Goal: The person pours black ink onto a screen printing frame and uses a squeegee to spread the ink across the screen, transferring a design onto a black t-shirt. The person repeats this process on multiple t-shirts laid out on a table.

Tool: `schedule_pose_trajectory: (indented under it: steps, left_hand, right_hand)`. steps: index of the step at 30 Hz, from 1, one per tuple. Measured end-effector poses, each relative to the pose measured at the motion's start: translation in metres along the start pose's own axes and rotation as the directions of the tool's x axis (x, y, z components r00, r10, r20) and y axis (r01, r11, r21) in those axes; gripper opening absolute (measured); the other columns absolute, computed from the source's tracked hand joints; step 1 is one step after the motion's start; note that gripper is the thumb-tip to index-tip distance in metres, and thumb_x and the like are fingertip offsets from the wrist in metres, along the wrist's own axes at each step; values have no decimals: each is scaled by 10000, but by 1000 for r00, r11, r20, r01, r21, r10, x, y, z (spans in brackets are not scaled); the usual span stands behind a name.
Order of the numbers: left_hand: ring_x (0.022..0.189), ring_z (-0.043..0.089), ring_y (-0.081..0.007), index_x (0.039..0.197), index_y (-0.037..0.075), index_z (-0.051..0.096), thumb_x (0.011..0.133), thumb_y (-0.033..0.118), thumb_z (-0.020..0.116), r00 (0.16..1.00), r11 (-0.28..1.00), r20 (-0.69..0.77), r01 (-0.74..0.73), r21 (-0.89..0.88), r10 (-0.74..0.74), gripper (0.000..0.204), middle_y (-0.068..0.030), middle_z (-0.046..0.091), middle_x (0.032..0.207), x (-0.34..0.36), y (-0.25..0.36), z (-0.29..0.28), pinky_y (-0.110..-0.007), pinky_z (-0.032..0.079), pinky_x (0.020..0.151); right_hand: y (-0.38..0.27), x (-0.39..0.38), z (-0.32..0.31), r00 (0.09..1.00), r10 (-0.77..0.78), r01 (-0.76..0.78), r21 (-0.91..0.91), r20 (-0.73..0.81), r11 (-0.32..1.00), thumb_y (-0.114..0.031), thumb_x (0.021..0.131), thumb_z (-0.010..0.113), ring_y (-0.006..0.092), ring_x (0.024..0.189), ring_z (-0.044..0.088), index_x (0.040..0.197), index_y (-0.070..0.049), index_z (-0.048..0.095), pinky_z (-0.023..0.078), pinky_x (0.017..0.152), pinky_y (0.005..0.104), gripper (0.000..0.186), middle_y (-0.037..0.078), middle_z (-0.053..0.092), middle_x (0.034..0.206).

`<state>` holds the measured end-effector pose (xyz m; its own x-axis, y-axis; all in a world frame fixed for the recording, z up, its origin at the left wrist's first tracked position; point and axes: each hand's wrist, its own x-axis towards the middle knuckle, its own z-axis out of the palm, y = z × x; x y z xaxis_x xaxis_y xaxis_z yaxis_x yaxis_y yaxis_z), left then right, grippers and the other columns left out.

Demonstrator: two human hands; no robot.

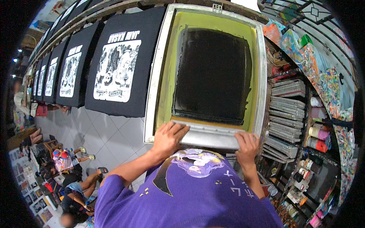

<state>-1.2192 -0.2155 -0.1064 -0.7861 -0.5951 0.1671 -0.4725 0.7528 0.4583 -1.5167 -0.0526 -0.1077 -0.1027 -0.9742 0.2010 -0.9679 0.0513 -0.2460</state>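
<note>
A silver metal squeegee [208, 140] lies across the near end of a screen-printing frame [157, 81]. My left hand [167, 138] is closed round the squeegee's left end, and my right hand [247, 147] grips its right end. Inside the frame, yellow-green mesh [253, 41] surrounds a large, roughly rectangular area of black ink [213, 72]. The squeegee's blade edge meets the near border of that ink. What lies beneath the screen is hidden.
Left of the frame, several black shirts [146, 41] with white prints lie in a row. Stacked screen frames [287, 117] and shelved containers [318, 138] stand at the right. Two people sit low on the left, near the tiled floor [110, 133].
</note>
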Motion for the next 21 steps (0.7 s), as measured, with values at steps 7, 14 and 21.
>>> schedule_pose_trajectory:
  steps: [7, 14, 21]
  left_hand:
    - [980, 675, -177, 1156, 156, 758, 773, 140, 677, 967, 980, -239, -39, 193, 86, 392, 20, 717, 1118, -4, -15, 42, -302, 511, 696]
    - [974, 677, -164, 1167, 155, 749, 748, 91, 721, 923, 966, -353, -61, 253, 151, 425, 30, 723, 1123, 87, -70, 59, -325, 514, 731]
    - [954, 671, -210, 1174, 152, 747, 736, 16, 741, 924, 969, -351, -69, 238, 152, 459, -29, 729, 1137, 221, -156, 64, -384, 554, 799]
  right_hand:
    - [5, -7, 49, 985, 3, -9, -34, -173, 999, -71, 865, 597, 236, 1036, 685, 1059, -77, 752, 450, 905, 403, 248, 56, 726, 1069]
    - [65, 88, 77, 959, -82, 72, -47, -271, 996, -6, 801, 559, 307, 1026, 675, 1067, -43, 738, 471, 886, 436, 323, 110, 718, 1081]
    - [134, 240, 95, 936, -156, 131, -99, -317, 986, 47, 729, 629, 342, 989, 613, 1040, -44, 710, 475, 897, 467, 334, 133, 668, 1020]
